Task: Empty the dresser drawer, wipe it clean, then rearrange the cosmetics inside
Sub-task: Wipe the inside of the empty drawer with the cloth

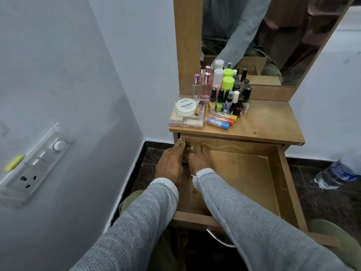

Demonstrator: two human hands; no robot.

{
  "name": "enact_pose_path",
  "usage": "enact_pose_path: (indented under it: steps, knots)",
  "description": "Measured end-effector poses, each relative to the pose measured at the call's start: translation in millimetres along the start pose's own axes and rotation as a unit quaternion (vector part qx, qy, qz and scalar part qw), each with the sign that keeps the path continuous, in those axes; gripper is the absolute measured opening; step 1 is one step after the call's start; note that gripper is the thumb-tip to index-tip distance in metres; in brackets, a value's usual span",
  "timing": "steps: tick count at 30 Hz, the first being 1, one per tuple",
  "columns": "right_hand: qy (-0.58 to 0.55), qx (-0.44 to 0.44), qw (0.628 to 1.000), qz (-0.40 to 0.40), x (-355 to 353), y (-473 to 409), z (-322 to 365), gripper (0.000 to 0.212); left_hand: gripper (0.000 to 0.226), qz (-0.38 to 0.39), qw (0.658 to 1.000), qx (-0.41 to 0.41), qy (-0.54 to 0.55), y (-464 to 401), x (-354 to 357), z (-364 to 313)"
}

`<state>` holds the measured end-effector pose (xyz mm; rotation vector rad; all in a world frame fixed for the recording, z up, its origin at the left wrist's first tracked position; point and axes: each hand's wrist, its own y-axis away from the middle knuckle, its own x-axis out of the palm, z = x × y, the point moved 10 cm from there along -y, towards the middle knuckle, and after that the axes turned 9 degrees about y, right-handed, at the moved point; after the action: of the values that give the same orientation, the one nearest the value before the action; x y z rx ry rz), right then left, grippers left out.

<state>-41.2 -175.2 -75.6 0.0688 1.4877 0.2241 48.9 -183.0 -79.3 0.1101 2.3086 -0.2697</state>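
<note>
The wooden dresser drawer (281, 184) is pulled out, with only a clear plastic liner (244, 165) lying on its floor. My left hand (170, 165) and my right hand (198, 160) meet at the drawer's far left corner. Both pinch the liner's corner there, and the fingertips are partly hidden behind each other. The cosmetics stand on the dresser top (269, 124): a round white nail polish tub (186, 109) on a clear makeup palette (185, 121), several nail polish bottles (227, 101), pink perfume bottles (205, 85) and coloured lip balm tubes (220, 120).
A mirror (273, 36) rises behind the dresser top. The wall on the left carries a switch and socket panel (33, 167). A plastic water bottle (336, 175) lies on the dark floor to the right. The drawer's metal handle (218, 240) sits below my right sleeve.
</note>
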Motion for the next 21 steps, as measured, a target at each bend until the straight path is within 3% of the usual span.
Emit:
enact_pose_path:
  steps: [4,9,14,21]
  knots:
    - [0.007,0.003,1.000,0.001,1,-10,0,0.050,0.045,-0.007,0.999,-0.027,0.045,1,0,3]
    - [0.046,-0.022,0.998,0.026,6,-12,-4,0.037,0.050,0.000,1.000,-0.012,-0.014,-3,3,5]
    - [0.056,-0.029,0.997,0.051,6,-11,1,0.045,0.046,0.004,0.999,-0.036,0.016,-1,2,8]
    - [-0.026,0.066,0.997,0.026,2,2,-32,0.042,0.044,0.015,0.998,-0.044,0.046,3,-7,-7]
